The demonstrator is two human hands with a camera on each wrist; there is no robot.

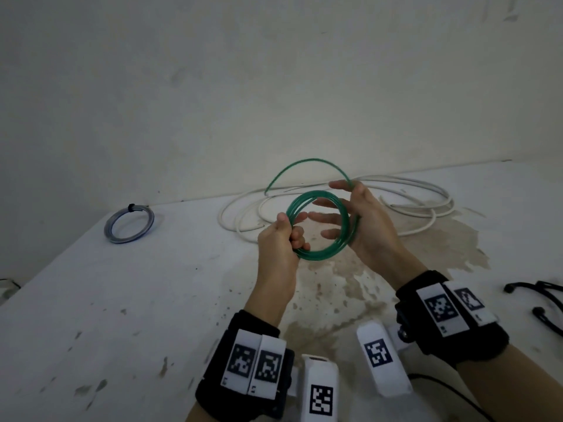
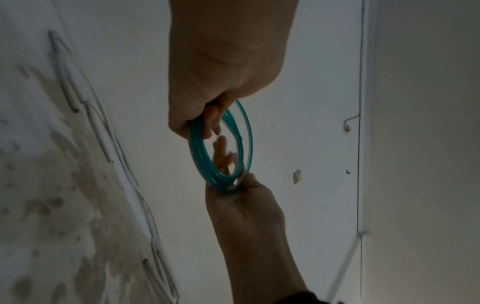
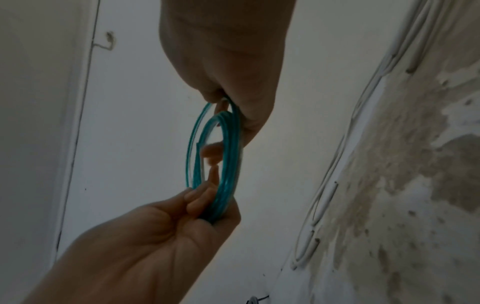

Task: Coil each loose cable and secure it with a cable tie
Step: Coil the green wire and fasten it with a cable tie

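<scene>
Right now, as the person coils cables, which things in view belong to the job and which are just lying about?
Belonging to the job:
green cable, held by left hand and right hand
loose white cable
coil already tied
black cable ties, probably

Just lying about:
stained table
wall switch

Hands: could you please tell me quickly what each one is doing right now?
Left hand: grips the green cable coil.
Right hand: holds the coil's opposite side, fingers extended.
</scene>
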